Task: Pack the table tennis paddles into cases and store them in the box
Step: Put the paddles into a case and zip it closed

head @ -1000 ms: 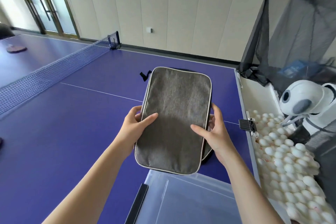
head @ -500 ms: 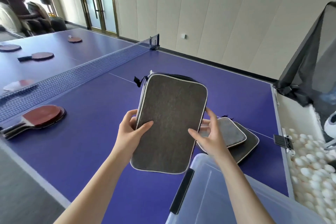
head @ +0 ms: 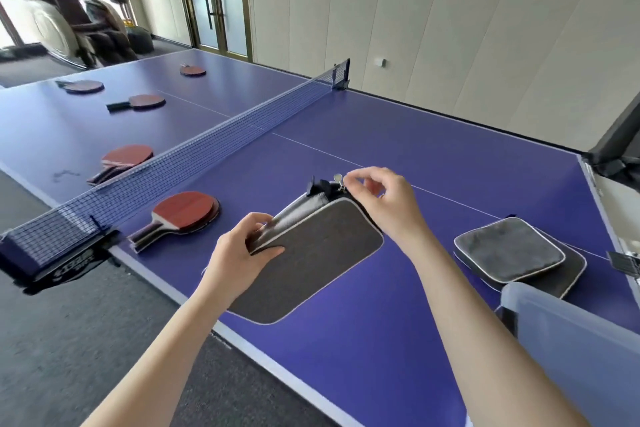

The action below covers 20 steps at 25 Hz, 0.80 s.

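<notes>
A grey paddle case (head: 311,260) with pale piping lies tilted over the near edge of the blue table (head: 398,322). My left hand (head: 242,253) grips its left edge, thumb on top. My right hand (head: 377,198) pinches the metal zipper pull (head: 338,180) at the case's far corner. A pair of red paddles (head: 183,211) lies stacked just left of the case, by the net. Two more grey cases (head: 512,250) are stacked at the right. The translucent box (head: 571,340) shows at the lower right corner.
The net (head: 194,163) crosses the table. Beyond it lie several red paddles (head: 128,156). A black net clamp (head: 52,253) sits at the near left table edge. Grey carpet is below. A dark ball-catch frame (head: 616,149) stands at the far right.
The view swung left. The case went from upright between both hands to lying low over the table edge. My right hand left its side and took the zipper pull.
</notes>
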Motion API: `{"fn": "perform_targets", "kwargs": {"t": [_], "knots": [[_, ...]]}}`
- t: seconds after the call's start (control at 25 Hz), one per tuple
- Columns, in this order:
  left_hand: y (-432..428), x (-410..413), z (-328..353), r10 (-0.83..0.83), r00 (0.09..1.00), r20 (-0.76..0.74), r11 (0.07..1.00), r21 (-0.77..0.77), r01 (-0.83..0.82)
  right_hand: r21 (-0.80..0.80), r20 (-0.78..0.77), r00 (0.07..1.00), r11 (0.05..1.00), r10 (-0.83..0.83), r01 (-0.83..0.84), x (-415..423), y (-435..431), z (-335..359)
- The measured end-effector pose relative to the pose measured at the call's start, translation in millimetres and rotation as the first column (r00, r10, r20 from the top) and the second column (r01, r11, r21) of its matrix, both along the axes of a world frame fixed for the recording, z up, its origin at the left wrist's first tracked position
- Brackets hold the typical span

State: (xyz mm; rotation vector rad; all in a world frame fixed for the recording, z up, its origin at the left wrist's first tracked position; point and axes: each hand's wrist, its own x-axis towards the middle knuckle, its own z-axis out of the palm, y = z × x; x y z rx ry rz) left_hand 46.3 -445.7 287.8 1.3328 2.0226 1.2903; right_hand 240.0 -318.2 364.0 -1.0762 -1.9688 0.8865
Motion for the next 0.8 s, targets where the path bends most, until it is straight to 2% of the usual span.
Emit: {"fn": "perform_targets", "kwargs": {"t": [0.08,0.2,0.32,0.48,0.8], "knots": [[-4,-22,-3,-0.017,0.999,-0.047,1.0,-0.018,0.017,-0.066,0.06,0.998,0.998,0.023,-0.019,-21,-3,-6],[4,-46,-9,-0.046,0.993,-0.105,0.998,-0.039,0.042,-0.154,0.059,0.998,0.988,0.026,-0.016,-41,3,-17],[23,-68,-16,-0.063,0.988,-0.138,0.997,-0.045,0.057,-0.146,0.053,0.998,0.989,-0.019,0.027,-64,19,-26],[57,-94,-24,-0.035,0.997,-0.064,0.999,-0.019,0.034,-0.108,-0.044,0.99,0.986,-0.136,0.13,-94,52,-36],[136,-149,-19,-0.091,0.994,0.053,0.996,-0.021,0.092,-0.12,-0.097,0.957,0.958,-0.273,0.261,-124,128,-52]]}}
